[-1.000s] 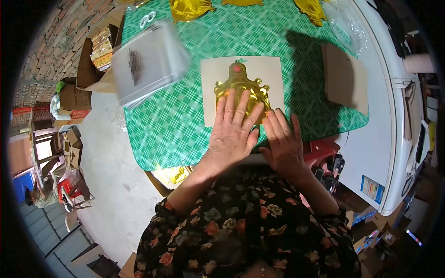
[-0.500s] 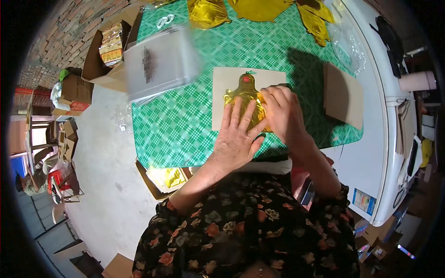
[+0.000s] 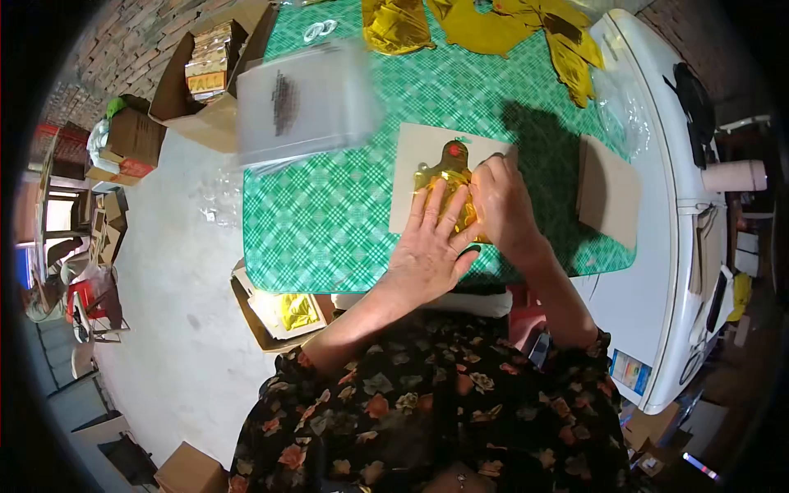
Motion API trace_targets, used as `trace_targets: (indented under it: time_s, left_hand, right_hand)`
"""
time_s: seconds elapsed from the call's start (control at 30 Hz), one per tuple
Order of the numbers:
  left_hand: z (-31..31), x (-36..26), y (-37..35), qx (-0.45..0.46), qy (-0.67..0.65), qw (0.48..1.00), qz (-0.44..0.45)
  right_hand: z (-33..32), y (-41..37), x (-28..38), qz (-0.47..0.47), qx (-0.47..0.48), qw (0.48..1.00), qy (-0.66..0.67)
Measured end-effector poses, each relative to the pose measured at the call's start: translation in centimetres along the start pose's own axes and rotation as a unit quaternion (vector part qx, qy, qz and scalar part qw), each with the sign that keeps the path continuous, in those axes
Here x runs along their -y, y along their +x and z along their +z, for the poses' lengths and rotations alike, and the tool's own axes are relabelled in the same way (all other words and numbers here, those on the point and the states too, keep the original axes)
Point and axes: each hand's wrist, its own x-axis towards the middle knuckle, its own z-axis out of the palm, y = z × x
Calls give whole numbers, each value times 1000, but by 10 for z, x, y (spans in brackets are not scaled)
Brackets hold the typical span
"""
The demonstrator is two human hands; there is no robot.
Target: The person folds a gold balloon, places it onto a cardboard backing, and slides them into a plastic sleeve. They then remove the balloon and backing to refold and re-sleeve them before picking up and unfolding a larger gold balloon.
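Note:
A gold foil balloon point(image 3: 446, 176) with a red spot near its top lies flat on a beige card point(image 3: 408, 164) on the green checked tablecloth point(image 3: 329, 205). My left hand point(image 3: 431, 246) presses flat on the lower part of the foil, fingers spread. My right hand point(image 3: 497, 201) is curled over the foil's right side, fingertips pinching its edge against the card. The lower half of the foil is hidden under both hands.
A stack of clear plastic bags point(image 3: 304, 103) lies at the table's left. More gold foil pieces point(image 3: 493, 25) lie at the far edge. A stack of brown cards point(image 3: 608, 193) sits to the right, beside a white appliance point(image 3: 682, 246). Open cardboard boxes point(image 3: 205, 82) stand on the floor to the left.
My right hand has lifted from lying flat beside the left and come up onto the foil's right edge, closing on it. The left hand stays pressed on the foil.

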Motion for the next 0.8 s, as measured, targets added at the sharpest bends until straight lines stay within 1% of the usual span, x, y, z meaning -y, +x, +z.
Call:
trace_targets:
  time_s: [0.07, 0.17, 0.27, 0.5, 0.57, 0.67, 0.8]
  left_hand:
    - [1, 0, 0, 0, 0, 1000, 0]
    - [4, 0, -1, -13, -7, 1000, -2]
    - [3, 1, -1, -13, -10, 1000, -2]
    - [3, 1, -2, -23, -7, 1000, -2]
    - [4, 1, -3, -28, -13, 1000, -1]
    - [7, 2, -4, -34, -15, 999, 5]
    - [9, 2, -4, -52, -30, 998, 11]
  right_hand:
    - [2, -2, 0, 12, 3, 1000, 3]
    - [2, 2, 7, 44, -41, 996, -63]
    - [2, -3, 6, 34, -10, 997, -69]
    - [12, -7, -10, 54, 40, 997, -36]
    - [11, -7, -10, 56, 46, 997, -37]
    - [8, -4, 0, 76, 13, 995, -57]
    - [4, -10, 0, 71, 19, 993, -88]
